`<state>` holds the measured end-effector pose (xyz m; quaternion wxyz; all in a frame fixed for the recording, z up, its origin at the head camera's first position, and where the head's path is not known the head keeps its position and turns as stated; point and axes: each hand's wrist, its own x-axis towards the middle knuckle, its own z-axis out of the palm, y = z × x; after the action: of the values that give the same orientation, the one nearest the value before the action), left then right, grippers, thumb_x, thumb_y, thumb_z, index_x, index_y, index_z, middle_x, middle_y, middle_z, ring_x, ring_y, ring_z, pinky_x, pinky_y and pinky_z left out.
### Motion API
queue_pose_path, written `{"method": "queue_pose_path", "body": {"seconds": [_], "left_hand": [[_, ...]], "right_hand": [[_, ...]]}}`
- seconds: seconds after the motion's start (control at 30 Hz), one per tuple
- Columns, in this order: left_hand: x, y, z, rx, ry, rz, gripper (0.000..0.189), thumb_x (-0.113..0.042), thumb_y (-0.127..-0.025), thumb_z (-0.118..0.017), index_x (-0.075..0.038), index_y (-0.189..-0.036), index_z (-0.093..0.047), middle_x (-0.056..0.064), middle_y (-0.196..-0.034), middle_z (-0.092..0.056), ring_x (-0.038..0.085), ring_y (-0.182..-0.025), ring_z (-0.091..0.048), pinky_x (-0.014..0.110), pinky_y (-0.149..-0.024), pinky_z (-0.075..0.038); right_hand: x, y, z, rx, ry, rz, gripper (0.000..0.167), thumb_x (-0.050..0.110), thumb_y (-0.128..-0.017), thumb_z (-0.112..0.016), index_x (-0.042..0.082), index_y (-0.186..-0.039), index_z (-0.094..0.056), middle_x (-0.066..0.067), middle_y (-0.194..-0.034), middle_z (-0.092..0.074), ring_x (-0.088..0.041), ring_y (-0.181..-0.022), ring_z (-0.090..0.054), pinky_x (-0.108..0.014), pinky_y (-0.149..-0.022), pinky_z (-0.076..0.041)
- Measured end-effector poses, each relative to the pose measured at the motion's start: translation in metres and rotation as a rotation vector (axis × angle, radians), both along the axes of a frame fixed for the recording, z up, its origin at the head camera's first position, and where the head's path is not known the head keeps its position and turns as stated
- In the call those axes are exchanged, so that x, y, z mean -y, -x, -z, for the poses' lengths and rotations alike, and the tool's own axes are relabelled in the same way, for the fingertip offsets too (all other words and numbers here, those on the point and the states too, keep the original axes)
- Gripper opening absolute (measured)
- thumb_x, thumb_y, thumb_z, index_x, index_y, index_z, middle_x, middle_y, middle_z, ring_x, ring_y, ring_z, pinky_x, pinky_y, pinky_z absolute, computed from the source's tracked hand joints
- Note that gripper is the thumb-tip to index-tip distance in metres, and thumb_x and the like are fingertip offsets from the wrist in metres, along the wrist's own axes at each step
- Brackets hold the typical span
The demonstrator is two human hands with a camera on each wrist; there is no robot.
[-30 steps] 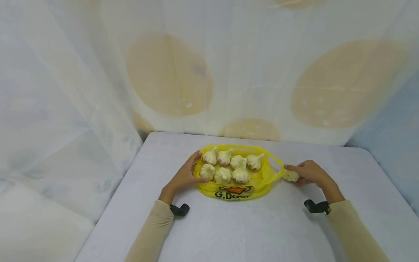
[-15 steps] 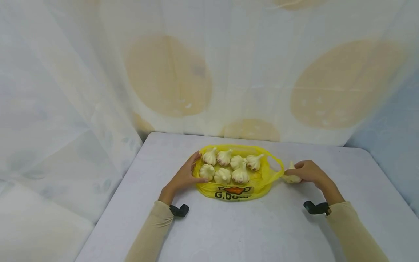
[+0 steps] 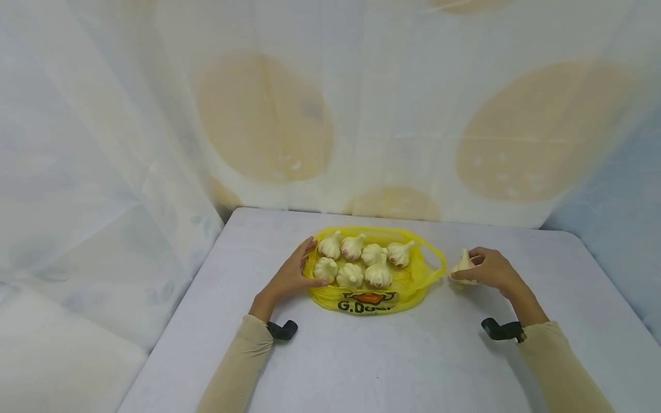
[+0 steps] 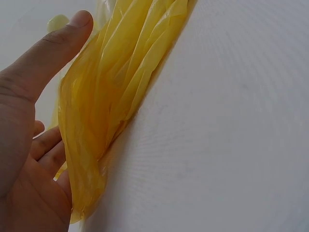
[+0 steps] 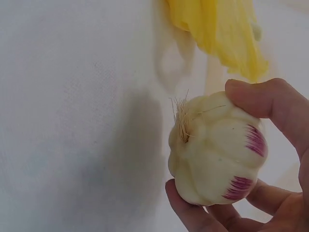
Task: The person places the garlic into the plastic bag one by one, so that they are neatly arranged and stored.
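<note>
Several white garlic bulbs point(image 3: 378, 274) lie in the yellow plastic bag point(image 3: 361, 310), its mouth spread wide. At the bag's left end, my left hand point(image 3: 291, 276) rests with thumb and fingers spread around the side. The left wrist view has the straight thumb point(image 4: 53, 53) beside the folded yellow plastic point(image 4: 106, 82), which partly hides the other fingers. Right of the bag, my right hand point(image 3: 490, 268) holds one garlic bulb point(image 3: 465, 263), stem up. Up close, that garlic bulb point(image 5: 217, 150) shows purple streaks and dry roots, gripped between thumb and fingers.
A white-covered table point(image 3: 377, 355) lies under everything. The bag's handle loop point(image 3: 439, 269) sticks out rightward, toward the held bulb. Behind the table hangs a pale curtain point(image 3: 392, 115) with tan round patches.
My right hand has turned its garlic bulb from lying close by the handle loop to stem up, and shifted it slightly right, away from the bag. The left hand has stayed put.
</note>
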<state>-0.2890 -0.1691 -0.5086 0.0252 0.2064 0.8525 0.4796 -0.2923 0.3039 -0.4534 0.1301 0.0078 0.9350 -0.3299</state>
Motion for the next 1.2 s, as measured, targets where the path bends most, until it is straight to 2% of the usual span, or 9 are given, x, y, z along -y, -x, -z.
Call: {"method": "queue_pose_path", "body": {"seconds": [0.03,0.1,0.17,0.4,0.63,0.83,0.93,1.1,1.2], "left_hand": [[0.0,0.0,0.0,-0.001,0.004,0.0,0.113,-0.022,-0.075,-0.086,-0.006,-0.157,-0.01,0.016,-0.158,-0.025,0.028,-0.145,-0.024,0.046,-0.116,-0.026],[0.002,0.006,0.011,-0.009,-0.001,0.0,0.115,-0.025,-0.074,-0.087,-0.01,-0.157,-0.009,0.013,-0.158,-0.024,0.027,-0.145,-0.024,0.046,-0.116,-0.026],[0.004,0.008,0.015,-0.013,-0.014,0.0,0.116,-0.028,-0.073,-0.088,-0.014,-0.158,-0.01,0.01,-0.158,-0.025,0.025,-0.145,-0.024,0.046,-0.116,-0.026],[0.004,0.007,0.015,0.001,-0.007,-0.012,0.116,-0.04,-0.072,-0.087,-0.018,-0.157,-0.013,0.001,-0.157,-0.028,0.017,-0.144,-0.026,0.041,-0.116,-0.027],[0.004,0.007,0.014,0.002,0.004,-0.02,0.118,-0.044,-0.07,-0.087,-0.017,-0.158,-0.012,0.002,-0.157,-0.028,0.017,-0.144,-0.026,0.041,-0.116,-0.028],[0.003,0.008,0.014,-0.002,-0.001,-0.015,0.117,-0.042,-0.071,-0.087,-0.017,-0.158,-0.012,0.003,-0.157,-0.028,0.019,-0.144,-0.026,0.042,-0.116,-0.028],[0.003,0.008,0.014,0.003,-0.006,-0.015,0.116,-0.041,-0.072,-0.087,-0.018,-0.157,-0.013,0.003,-0.157,-0.028,0.019,-0.144,-0.026,0.042,-0.116,-0.028],[0.004,0.009,0.015,-0.006,-0.031,-0.009,0.114,-0.035,-0.072,-0.088,-0.017,-0.157,-0.014,0.006,-0.157,-0.029,0.022,-0.144,-0.026,0.046,-0.116,-0.027],[0.004,0.009,0.016,-0.005,-0.03,-0.011,0.114,-0.034,-0.072,-0.088,-0.017,-0.157,-0.015,0.005,-0.157,-0.029,0.021,-0.144,-0.026,0.045,-0.116,-0.027]], "right_hand": [[0.0,-0.001,-0.002,-0.014,0.001,0.0,0.089,0.045,-0.076,-0.081,-0.011,-0.134,-0.043,-0.036,-0.127,-0.048,-0.042,-0.104,-0.053,-0.049,-0.079,-0.053],[0.001,-0.003,-0.004,-0.057,0.007,0.002,0.089,0.045,-0.076,-0.081,-0.011,-0.135,-0.044,-0.035,-0.126,-0.049,-0.043,-0.104,-0.054,-0.049,-0.079,-0.054],[0.001,-0.003,-0.005,-0.107,0.009,0.012,0.087,0.046,-0.076,-0.081,-0.009,-0.134,-0.046,-0.034,-0.126,-0.05,-0.043,-0.105,-0.054,-0.048,-0.078,-0.055],[0.005,-0.008,-0.01,-0.277,0.028,0.068,0.078,0.049,-0.077,-0.08,-0.001,-0.13,-0.053,-0.028,-0.123,-0.057,-0.04,-0.105,-0.055,-0.04,-0.07,-0.056],[0.016,-0.016,-0.024,-0.48,0.051,0.108,0.066,0.044,-0.075,-0.083,0.003,-0.122,-0.058,-0.019,-0.115,-0.063,-0.035,-0.103,-0.055,-0.033,-0.068,-0.052],[0.027,-0.022,-0.034,-0.561,0.101,0.133,0.062,0.04,-0.074,-0.085,0.006,-0.12,-0.061,-0.017,-0.112,-0.064,-0.034,-0.099,-0.058,-0.015,-0.061,-0.049],[0.033,-0.023,-0.035,-0.605,0.127,0.135,0.062,0.037,-0.072,-0.086,0.006,-0.121,-0.062,-0.015,-0.112,-0.063,-0.033,-0.1,-0.059,-0.01,-0.066,-0.049],[0.044,-0.022,-0.031,-0.697,0.181,0.106,0.06,0.026,-0.069,-0.09,0.003,-0.118,-0.064,-0.01,-0.112,-0.057,-0.027,-0.105,-0.057,-0.002,-0.08,-0.044],[0.05,-0.021,-0.026,-0.728,0.2,0.08,0.058,0.022,-0.068,-0.091,0.003,-0.116,-0.064,-0.008,-0.111,-0.057,-0.025,-0.103,-0.057,0.0,-0.081,-0.041]]}}
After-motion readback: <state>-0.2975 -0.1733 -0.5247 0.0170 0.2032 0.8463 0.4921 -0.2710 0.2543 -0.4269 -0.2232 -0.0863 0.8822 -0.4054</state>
